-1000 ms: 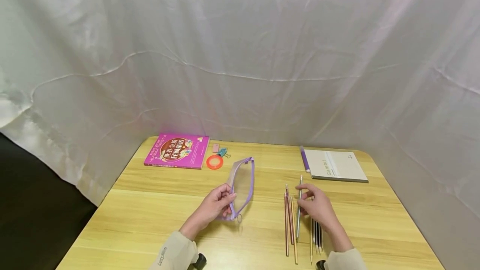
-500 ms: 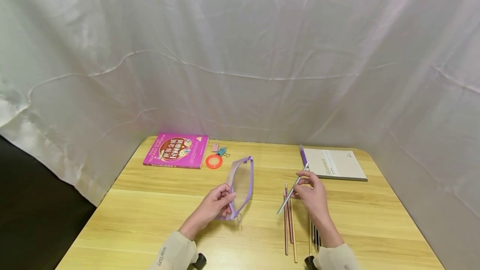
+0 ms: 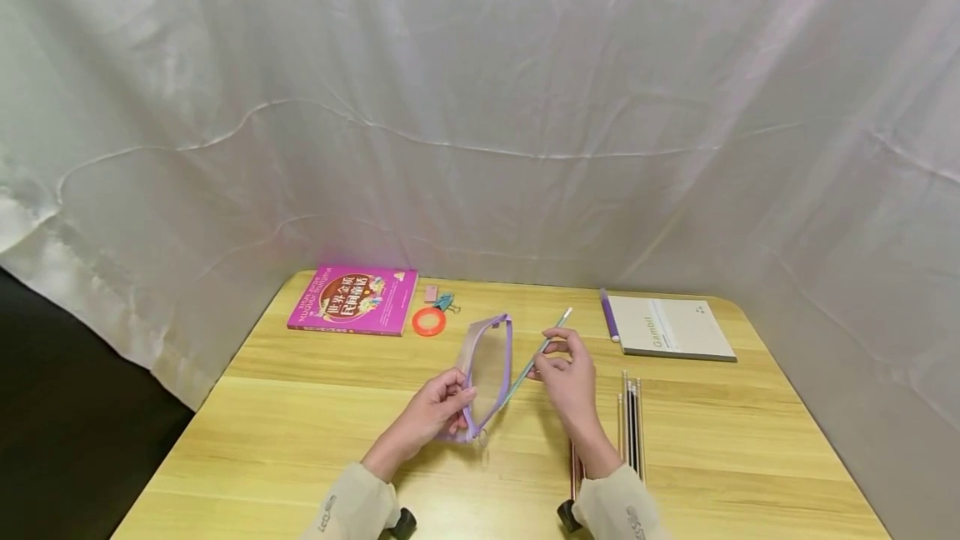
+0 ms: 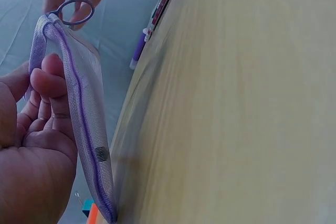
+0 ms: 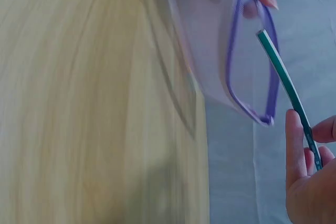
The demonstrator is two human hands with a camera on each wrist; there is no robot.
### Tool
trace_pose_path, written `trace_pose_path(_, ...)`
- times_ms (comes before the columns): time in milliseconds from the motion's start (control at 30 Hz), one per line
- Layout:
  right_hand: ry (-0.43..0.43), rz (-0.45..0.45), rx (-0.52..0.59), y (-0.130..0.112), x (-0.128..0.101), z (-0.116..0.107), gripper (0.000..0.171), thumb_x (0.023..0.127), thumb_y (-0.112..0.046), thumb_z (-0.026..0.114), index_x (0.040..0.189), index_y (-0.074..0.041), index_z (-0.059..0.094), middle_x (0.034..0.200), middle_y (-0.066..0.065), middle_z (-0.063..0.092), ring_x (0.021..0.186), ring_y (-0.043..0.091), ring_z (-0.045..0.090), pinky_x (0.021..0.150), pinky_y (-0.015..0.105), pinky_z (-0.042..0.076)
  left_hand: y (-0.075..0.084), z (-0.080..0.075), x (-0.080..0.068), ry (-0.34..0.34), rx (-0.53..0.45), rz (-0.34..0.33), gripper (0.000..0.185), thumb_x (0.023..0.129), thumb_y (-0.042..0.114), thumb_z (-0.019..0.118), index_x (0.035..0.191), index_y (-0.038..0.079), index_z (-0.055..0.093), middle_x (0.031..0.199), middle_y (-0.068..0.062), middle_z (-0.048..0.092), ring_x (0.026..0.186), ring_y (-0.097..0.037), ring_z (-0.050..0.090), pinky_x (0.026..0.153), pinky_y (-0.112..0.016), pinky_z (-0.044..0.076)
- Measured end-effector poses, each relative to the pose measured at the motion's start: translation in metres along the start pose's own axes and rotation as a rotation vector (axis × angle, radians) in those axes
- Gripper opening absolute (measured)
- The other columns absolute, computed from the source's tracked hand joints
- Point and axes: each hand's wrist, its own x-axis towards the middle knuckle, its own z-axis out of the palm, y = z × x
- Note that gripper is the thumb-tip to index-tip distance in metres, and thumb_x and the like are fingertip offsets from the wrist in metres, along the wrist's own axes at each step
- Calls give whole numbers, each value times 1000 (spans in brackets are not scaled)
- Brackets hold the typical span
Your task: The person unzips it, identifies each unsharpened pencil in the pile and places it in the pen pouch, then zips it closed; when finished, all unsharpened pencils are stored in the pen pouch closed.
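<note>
On table, L hand grips pouch, R hand pinches pencil

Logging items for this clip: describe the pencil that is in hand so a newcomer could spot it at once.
On the wooden table, look at the middle, where the left hand holds a clear pencil case with purple trim. Just right of it, the right hand pinches a thin green pencil, tilted and raised, unlike the other pencils lying flat.

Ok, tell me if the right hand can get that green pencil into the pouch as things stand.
Probably yes. The left hand holds the purple pouch with its mouth gaping, and the green pencil pinched in the right hand points at the opening with nothing between them.
</note>
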Motion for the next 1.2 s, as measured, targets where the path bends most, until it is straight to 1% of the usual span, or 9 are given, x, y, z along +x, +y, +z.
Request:
trace_pose_path(133, -20, -22, -53, 2, -4, 12, 35, 93, 9, 62, 125, -4, 60, 109, 17, 54, 78, 22, 71, 73, 36, 65, 0, 3, 1, -4, 1, 0, 27, 106, 23, 60, 108, -4, 54, 81, 2, 59, 62, -7, 56, 56, -18, 49)
trace_pose_path(233, -45, -12, -89, 4, -7, 20, 37, 91, 9, 64, 126, -2, 60, 111, 19, 55, 79, 27, 72, 72, 40, 65, 1, 4, 2, -6, 4, -1, 28, 106, 23, 60, 108, -4, 54, 81, 2, 60, 62, -7, 56, 55, -19, 49)
trace_pose_path(333, -76, 13, -121, 8, -9, 29, 39, 90, 10, 65, 127, -2, 60, 111, 20, 57, 76, 25, 71, 70, 39, 65, 3, 4, 3, -1, 5, -4, 27, 106, 23, 60, 108, -3, 54, 80, 2, 60, 61, -6, 56, 55, -19, 49)
trace_pose_path(433, -107, 30, -136, 13, -10, 36, 40, 88, 11, 64, 125, -2, 60, 108, 19, 58, 73, 21, 70, 67, 35, 65, 4, 5, 4, 7, 5, -9, 27, 107, 24, 60, 108, -3, 54, 80, 3, 60, 60, -6, 56, 54, -19, 49)
trace_pose_path(600, -171, 47, -183, 19, -11, 44, 42, 84, 13, 63, 125, 1, 60, 104, 18, 59, 70, 21, 70, 64, 35, 65, 3, 5, 4, 4, 13, -7, 26, 107, 23, 60, 107, -3, 54, 79, 3, 60, 60, -6, 56, 55, -19, 49)
trace_pose_path(700, -207, 57, -210, 19, -12, 46, 41, 85, 13, 63, 125, 4, 59, 103, 19, 60, 70, 19, 70, 65, 35, 65, 2, 6, 4, -9, 11, -4, 28, 107, 23, 60, 107, -4, 53, 80, 3, 59, 61, -6, 55, 55, -19, 49)
trace_pose_path(867, -237, 80, -234, 18, -11, 48, 38, 87, 11, 66, 124, 5, 61, 103, 19, 62, 68, 17, 70, 66, 34, 65, 1, 8, 4, -22, 1, 2, 29, 107, 22, 58, 108, -7, 52, 82, 2, 59, 61, -7, 55, 56, -18, 49)
trace_pose_path(1033, -252, 103, -259, 17, -9, 46, 37, 88, 10, 69, 124, 6, 62, 104, 20, 63, 67, 18, 70, 66, 35, 65, 1, 9, 5, -23, -3, 5, 27, 107, 22, 59, 107, -4, 53, 80, 2, 59, 61, -7, 55, 55, -19, 49)
trace_pose_path(1200, -251, 107, -285, 16, -9, 43, 36, 89, 9, 70, 125, 5, 64, 104, 20, 64, 68, 22, 72, 65, 35, 65, 2, 8, 6, -21, -2, 0, 27, 106, 25, 60, 105, -1, 53, 76, 2, 59, 61, -7, 55, 55, -19, 49)
